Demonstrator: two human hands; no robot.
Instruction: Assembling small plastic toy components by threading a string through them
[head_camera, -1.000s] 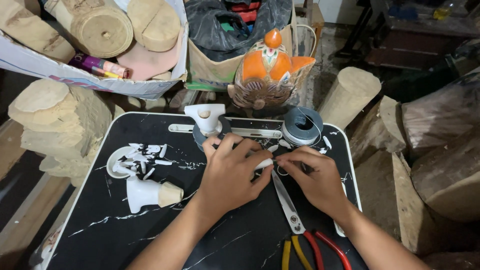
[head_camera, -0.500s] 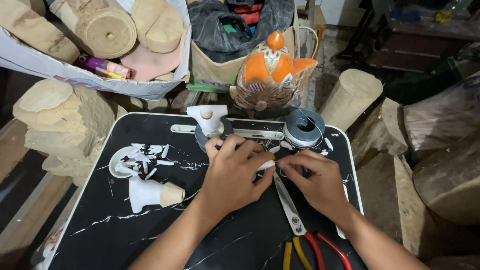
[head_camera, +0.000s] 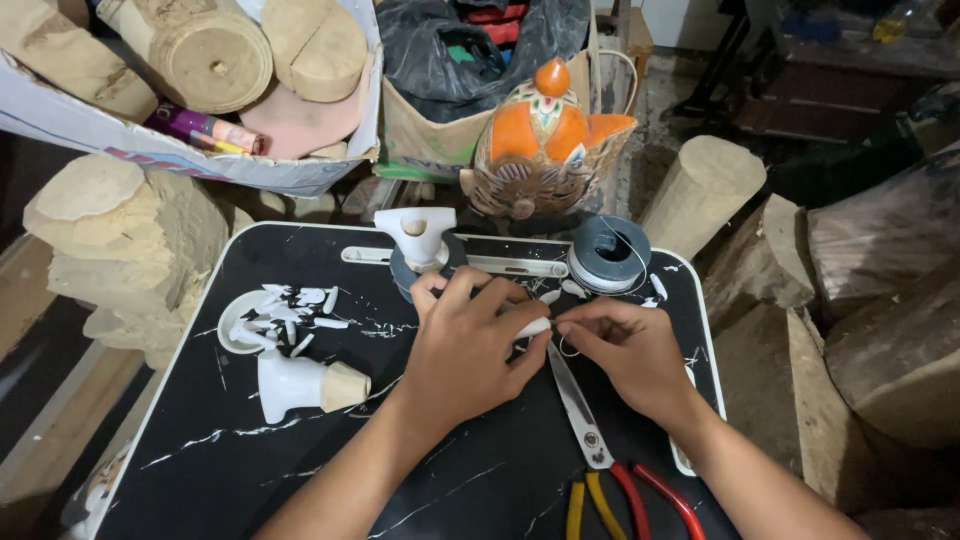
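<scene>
Hands meet at frame centre: your left hand (head_camera: 470, 345) pinches a white piece (head_camera: 533, 327), your right hand (head_camera: 628, 352) closes on thin wire (head_camera: 566, 348) beside it; next, feed steadily.

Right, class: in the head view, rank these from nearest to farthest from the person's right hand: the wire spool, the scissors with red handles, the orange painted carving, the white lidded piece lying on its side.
1. Scissors: blade just below the right hand.
2. Wire spool: just beyond it on the table.
3. Orange painted carving: behind the table's far edge.
4. White lidded piece: far across, past the left hand.
</scene>
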